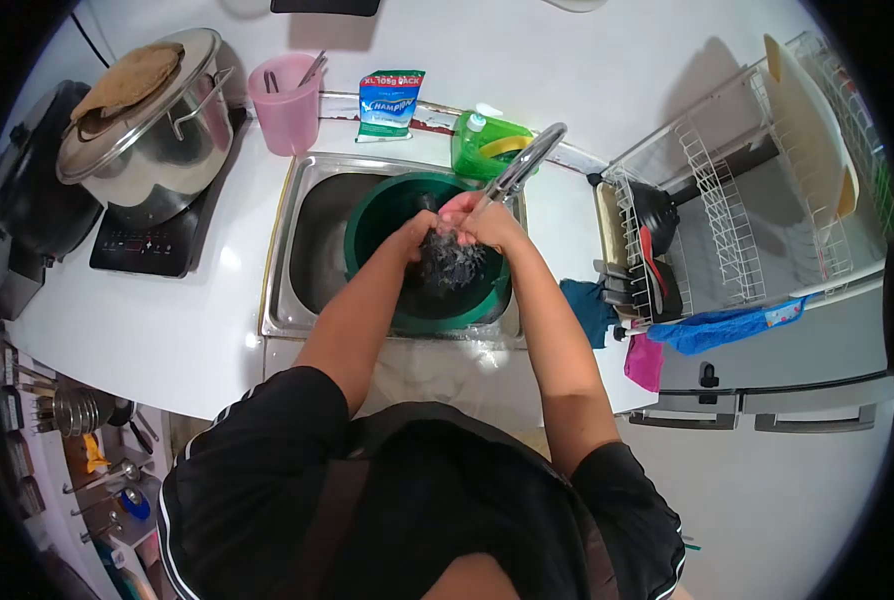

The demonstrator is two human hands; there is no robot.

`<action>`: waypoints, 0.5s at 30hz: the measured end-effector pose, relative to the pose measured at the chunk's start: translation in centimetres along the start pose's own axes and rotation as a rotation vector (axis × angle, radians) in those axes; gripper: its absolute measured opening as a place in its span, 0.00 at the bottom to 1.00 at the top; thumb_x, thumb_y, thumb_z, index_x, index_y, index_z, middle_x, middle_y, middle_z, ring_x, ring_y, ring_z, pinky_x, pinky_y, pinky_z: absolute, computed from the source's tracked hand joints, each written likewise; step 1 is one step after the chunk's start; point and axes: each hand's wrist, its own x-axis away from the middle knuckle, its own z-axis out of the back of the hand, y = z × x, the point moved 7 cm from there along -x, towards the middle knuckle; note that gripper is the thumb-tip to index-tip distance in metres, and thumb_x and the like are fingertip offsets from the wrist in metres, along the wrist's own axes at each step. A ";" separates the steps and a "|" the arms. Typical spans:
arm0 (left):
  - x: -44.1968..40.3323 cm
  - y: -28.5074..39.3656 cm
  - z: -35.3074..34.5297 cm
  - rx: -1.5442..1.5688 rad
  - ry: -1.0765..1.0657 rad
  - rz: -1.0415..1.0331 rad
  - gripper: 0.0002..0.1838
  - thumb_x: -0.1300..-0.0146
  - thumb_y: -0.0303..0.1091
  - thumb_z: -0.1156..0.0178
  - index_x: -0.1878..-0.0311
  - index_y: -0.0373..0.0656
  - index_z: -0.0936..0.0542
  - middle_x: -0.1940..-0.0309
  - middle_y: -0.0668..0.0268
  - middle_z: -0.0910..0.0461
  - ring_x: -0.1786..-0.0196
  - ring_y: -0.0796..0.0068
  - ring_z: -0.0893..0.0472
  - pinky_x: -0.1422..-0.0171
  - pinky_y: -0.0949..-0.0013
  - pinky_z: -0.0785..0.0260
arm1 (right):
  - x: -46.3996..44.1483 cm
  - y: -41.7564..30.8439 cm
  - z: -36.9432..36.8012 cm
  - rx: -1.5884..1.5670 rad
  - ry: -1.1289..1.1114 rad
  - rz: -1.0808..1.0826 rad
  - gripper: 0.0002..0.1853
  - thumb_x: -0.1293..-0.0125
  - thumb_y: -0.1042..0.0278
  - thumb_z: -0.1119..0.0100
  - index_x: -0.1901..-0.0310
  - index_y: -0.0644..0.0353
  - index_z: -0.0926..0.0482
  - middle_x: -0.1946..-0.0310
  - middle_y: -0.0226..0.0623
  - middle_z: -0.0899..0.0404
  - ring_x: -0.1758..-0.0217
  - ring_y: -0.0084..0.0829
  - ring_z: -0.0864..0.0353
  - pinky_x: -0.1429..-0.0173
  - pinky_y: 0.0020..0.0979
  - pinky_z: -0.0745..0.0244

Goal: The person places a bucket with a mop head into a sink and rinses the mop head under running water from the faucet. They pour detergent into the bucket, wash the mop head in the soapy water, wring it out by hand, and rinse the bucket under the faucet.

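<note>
Both my hands are close together under the running faucet (pixel 527 165), over a green basin (pixel 355 240) that sits in the steel sink (pixel 312 215). My left hand (pixel 419 232) has its fingers curled toward the other hand. Beside it, my right hand (pixel 487 222) is partly covered by the faucet and water. Splashing water (pixel 452 262) falls below them into the basin. Whether anything small is between my fingers cannot be made out.
Behind the sink stand a pink cup (pixel 285 115), a detergent packet (pixel 387 105) and a green caddy (pixel 467 150). A large pot (pixel 157 135) rests on a cooktop (pixel 147 250) at left. A wire dish rack (pixel 722 220) with a blue cloth (pixel 722 328) is at right.
</note>
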 end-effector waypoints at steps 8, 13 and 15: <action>2.7 1.7 2.3 0.556 -0.084 -0.346 0.19 0.56 0.40 0.39 0.61 0.38 0.22 0.64 0.58 0.21 0.60 0.58 0.22 0.49 0.54 0.31 | -1.0 5.3 -2.0 -0.055 0.358 0.275 0.27 0.55 0.60 0.30 0.54 0.63 0.28 0.65 0.40 0.21 0.62 0.35 0.21 0.57 0.29 0.28; 5.5 -0.9 -1.7 0.462 0.112 0.004 0.30 0.51 0.61 0.43 0.62 0.40 0.23 0.62 0.54 0.22 0.54 0.57 0.25 0.54 0.51 0.30 | -0.6 0.3 -3.2 0.292 0.603 0.345 0.18 0.56 0.68 0.33 0.62 0.60 0.23 0.69 0.44 0.21 0.65 0.39 0.20 0.60 0.33 0.27; 1.8 -2.0 -0.5 0.361 -0.103 0.041 0.27 0.48 0.59 0.47 0.64 0.40 0.23 0.64 0.55 0.22 0.57 0.57 0.24 0.55 0.52 0.30 | 0.1 0.4 -5.4 0.313 0.606 0.321 0.15 0.54 0.62 0.35 0.66 0.60 0.23 0.72 0.45 0.21 0.67 0.42 0.20 0.61 0.36 0.27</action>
